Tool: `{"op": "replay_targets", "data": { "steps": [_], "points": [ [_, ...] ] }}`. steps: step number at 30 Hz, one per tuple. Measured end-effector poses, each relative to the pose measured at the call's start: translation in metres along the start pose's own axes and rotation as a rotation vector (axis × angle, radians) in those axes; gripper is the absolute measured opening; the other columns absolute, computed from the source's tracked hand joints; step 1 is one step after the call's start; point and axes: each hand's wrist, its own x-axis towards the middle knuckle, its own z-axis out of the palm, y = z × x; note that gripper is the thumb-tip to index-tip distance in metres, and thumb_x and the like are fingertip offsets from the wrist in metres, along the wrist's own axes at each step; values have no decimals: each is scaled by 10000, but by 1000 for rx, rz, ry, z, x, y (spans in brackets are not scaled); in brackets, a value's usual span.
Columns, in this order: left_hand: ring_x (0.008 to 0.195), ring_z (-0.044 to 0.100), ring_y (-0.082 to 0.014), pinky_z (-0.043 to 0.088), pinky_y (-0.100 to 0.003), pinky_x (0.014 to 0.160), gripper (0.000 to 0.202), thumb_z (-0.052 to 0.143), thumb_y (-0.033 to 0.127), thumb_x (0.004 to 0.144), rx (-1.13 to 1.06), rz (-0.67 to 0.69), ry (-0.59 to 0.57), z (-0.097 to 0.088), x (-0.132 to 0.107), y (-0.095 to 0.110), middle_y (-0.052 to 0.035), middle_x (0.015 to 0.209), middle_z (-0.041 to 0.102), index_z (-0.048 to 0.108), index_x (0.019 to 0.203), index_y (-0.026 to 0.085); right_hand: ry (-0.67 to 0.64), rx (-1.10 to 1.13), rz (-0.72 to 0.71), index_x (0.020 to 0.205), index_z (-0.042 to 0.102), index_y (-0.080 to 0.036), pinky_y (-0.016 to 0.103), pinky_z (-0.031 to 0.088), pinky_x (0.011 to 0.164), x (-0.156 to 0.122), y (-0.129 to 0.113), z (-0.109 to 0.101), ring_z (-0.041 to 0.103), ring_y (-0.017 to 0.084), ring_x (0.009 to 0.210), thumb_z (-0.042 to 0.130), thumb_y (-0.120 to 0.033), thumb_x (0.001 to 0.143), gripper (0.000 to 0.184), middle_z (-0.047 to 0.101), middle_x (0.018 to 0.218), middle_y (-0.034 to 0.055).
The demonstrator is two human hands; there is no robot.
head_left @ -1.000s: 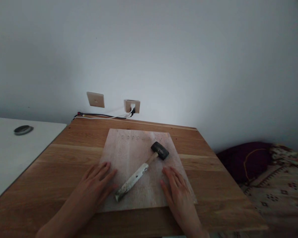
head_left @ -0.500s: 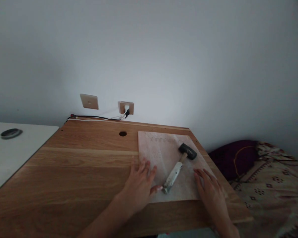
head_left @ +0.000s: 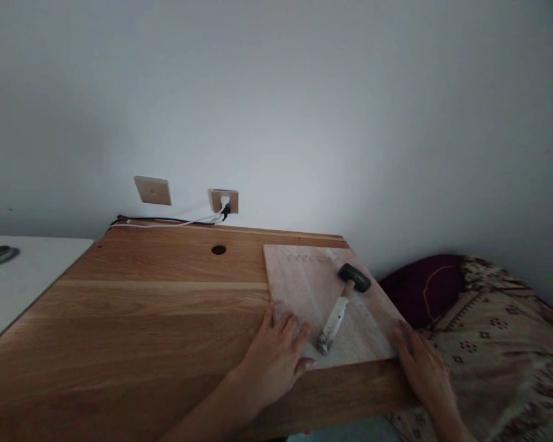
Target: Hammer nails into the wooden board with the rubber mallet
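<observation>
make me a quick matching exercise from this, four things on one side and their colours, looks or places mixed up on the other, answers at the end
Things:
1. mallet
2. board
3. round hole
4. white plug

Descriptions:
A. in the wooden tabletop, beyond the far left part of the board's edge
B. in the wall outlet
C. black head, partly white handle
D. pale and flat, lying under a tool

Right pairs: 1-C, 2-D, 3-A, 4-B
</observation>
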Motion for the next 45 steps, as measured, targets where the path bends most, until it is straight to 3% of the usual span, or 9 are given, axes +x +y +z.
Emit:
{"op": "replay_targets", "data": {
  "steps": [9, 14, 18, 23, 29, 34, 36, 40, 45],
  "points": [
    [1270, 675, -324, 407, -605, 1208, 458, 510, 460, 1070, 161, -199, -7, -41, -75, -49, -143, 1333, 743, 634, 1421, 194, 1, 113, -111, 1254, 716, -264, 554, 560, 907, -22, -100, -6, 713, 368, 1045, 379, -438, 1056, 428, 769, 1172, 167],
    [1162, 712, -332, 479, -570, 1139, 401, 600, 478, 1008, 235, -286, 85, -67, -127, -69, -96, 1230, 777, 683, 1323, 244, 5, 141, -134, 1226, 718, -257, 535, 555, 833, -23, -161, -12, 724, 364, 976, 412, -512, 1083, 423, 790, 1139, 160],
    [1086, 720, -290, 517, -527, 1104, 242, 620, 402, 987, 202, -257, 208, -66, -144, -72, -56, 1137, 778, 720, 1155, 259, -4, 229, -197, 1176, 703, -246, 502, 568, 830, -3, -189, -22, 753, 330, 937, 415, -506, 1108, 394, 808, 1092, 126],
    [1039, 728, -234, 556, -444, 1061, 178, 550, 239, 1003, 127, -211, 301, -50, -131, -61, -35, 1069, 777, 708, 1085, 236, -9, 344, -214, 1165, 676, -249, 410, 632, 783, 13, -200, -28, 797, 275, 917, 429, -513, 1117, 364, 820, 1037, 90],
    [1007, 727, -251, 589, -484, 1014, 131, 589, 162, 946, 69, -249, 244, -32, -91, -36, -62, 1048, 752, 683, 1029, 198, -14, 316, -245, 1128, 726, -247, 382, 653, 723, 13, -194, -26, 813, 272, 897, 345, -489, 1132, 451, 827, 1052, 118],
    [1061, 711, -263, 573, -487, 1023, 151, 614, 164, 947, 75, -226, 183, -24, -80, -36, -81, 1101, 750, 683, 1078, 194, -111, 188, -193, 1154, 758, -253, 360, 567, 565, 38, -188, -26, 782, 277, 707, 352, -499, 1113, 476, 831, 959, 103],
    [1078, 707, -273, 554, -503, 1041, 152, 674, 233, 944, 55, -239, 121, -32, -80, -41, -77, 1113, 753, 694, 1090, 196, -124, 163, -132, 1183, 747, -223, 366, 555, 589, 65, -193, -27, 765, 292, 688, 419, -519, 1093, 451, 807, 817, 83],
    [1064, 704, -309, 563, -498, 966, 284, 731, 458, 930, 18, -305, -14, -71, -66, -64, -98, 1116, 761, 714, 1037, 196, -155, 271, -204, 1161, 740, -168, 363, 559, 800, 145, -229, -33, 760, 284, 924, 468, -391, 1087, 359, 796, 1012, 131],
    [1168, 673, -316, 521, -477, 1029, 300, 529, 359, 1042, 130, -460, -15, -122, -17, -139, -148, 1234, 723, 694, 1204, 168, -370, 144, -208, 1119, 753, -136, 347, 514, 897, 237, -288, -24, 725, 274, 1057, 468, -289, 1082, 325, 770, 1142, 177]
  ]
}}
